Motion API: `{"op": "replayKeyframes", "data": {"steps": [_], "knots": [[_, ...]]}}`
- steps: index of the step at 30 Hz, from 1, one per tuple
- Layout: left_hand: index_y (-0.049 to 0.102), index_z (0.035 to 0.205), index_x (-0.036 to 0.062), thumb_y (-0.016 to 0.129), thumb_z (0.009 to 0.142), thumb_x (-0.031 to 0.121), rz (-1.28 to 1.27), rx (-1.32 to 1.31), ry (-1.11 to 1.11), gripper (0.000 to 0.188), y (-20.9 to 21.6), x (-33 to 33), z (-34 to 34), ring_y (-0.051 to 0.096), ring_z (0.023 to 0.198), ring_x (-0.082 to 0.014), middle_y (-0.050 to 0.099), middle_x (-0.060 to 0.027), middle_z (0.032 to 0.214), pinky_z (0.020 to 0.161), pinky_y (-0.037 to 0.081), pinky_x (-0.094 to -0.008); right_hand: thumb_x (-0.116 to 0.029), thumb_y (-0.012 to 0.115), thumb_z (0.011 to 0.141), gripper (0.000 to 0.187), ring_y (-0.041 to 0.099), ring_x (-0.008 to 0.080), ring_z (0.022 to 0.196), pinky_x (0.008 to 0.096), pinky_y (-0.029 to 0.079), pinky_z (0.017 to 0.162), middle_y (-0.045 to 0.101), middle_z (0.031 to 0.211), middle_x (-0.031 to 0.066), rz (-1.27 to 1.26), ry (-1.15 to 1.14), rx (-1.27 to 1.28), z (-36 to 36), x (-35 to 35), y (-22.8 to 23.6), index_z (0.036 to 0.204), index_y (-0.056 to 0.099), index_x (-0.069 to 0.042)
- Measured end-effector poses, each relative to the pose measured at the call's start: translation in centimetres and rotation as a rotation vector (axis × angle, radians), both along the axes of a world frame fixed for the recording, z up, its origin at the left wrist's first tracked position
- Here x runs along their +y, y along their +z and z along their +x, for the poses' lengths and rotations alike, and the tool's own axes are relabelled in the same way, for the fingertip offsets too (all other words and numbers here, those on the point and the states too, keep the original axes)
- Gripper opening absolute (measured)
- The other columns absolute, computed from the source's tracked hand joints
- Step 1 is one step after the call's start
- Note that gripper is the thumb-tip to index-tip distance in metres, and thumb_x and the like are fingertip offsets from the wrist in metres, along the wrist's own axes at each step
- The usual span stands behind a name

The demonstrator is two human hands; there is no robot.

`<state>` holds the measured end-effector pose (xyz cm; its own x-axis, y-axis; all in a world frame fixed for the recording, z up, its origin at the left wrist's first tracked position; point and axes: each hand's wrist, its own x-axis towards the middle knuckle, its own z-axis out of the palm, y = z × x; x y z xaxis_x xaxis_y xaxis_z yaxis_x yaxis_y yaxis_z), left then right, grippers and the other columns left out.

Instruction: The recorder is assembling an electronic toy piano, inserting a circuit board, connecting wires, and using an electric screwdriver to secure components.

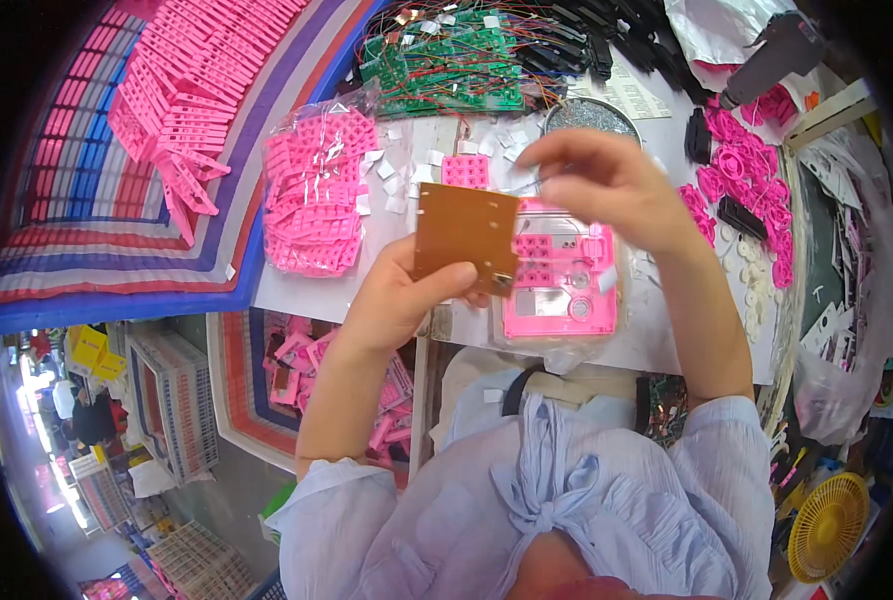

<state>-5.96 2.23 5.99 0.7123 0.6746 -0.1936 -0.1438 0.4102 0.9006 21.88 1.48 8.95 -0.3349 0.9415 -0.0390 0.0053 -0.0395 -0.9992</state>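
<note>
My left hand (399,290) grips a square brown board (467,235) by its lower edge, thumb on top. The board is tilted, with small pale slots near its sides. To its upper right, my right hand (607,185) hovers with thumb and index finger apart; nothing plainly shows between them. Beneath that hand lies a pink plastic case (567,322) on clear wrapping, with a pink rubber keypad (535,262) in it. The board covers part of its left side. Another pink keypad (465,170) rests just beyond the board, among small white pieces (395,185).
A bag of pink keypads (315,190) lies at the left, beside a striped basket (117,300) of pink parts. Green circuit boards (442,65) with wires are piled at the back. A round tin (592,115) of small metal pieces and pink coils (742,165) are on the right.
</note>
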Motion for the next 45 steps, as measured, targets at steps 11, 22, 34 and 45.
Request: {"op": "replayKeyframes", "data": {"steps": [11,22,34,45], "knots": [[0.06,0.127,-0.0015,0.069,0.094,0.012,-0.095,-0.191,0.201,0.037,-3.3,-1.1,0.7,0.071,0.102,-0.0266,0.069,-0.0155,0.119,0.083,0.059,-0.0394,-0.01,0.077,0.081,0.03,0.064,0.0253,0.094,0.0337,0.052,0.078,0.067,0.11,0.0122,0.52,-0.376,-0.388,-0.8,-5.8,-2.8,0.109,0.07,-0.004],[0.061,0.123,-0.0024,0.068,0.094,0.015,-0.114,-0.352,0.111,0.034,-3.0,-1.4,0.2,0.07,0.083,-0.0247,0.07,-0.0152,0.106,0.065,0.055,-0.0334,-0.015,0.059,0.096,0.015,0.062,0.0139,0.067,0.0259,0.047,0.056,0.07,0.089,0.0089,0.576,-0.17,0.061,-3.1,-1.4,-5.4,0.097,0.066,-0.002],[0.06,0.124,-0.004,0.061,0.098,0.01,0.203,-0.152,0.297,0.029,-2.0,-2.8,0.8,0.058,0.069,-0.0106,0.068,-0.0097,0.097,0.06,0.046,-0.0229,-0.028,0.062,0.098,0.046,0.047,0.0043,0.045,0.0226,0.033,0.042,0.062,0.065,0.002,-0.257,0.228,0.204,-1.6,-2.5,-3.9,0.139,0.054,-0.008],[0.061,0.12,-0.0007,0.065,0.097,0.014,0.11,-0.048,0.306,0.027,-3.0,-4.0,2.6,0.059,0.072,-0.0109,0.07,-0.0087,0.097,0.061,0.045,-0.0253,-0.016,0.065,0.098,0.021,0.06,0.0097,0.054,0.0206,0.042,0.046,0.068,0.078,0.0075,-0.178,-0.263,0.504,-2.0,-6.8,-3.8,0.106,0.068,0.003]]}}
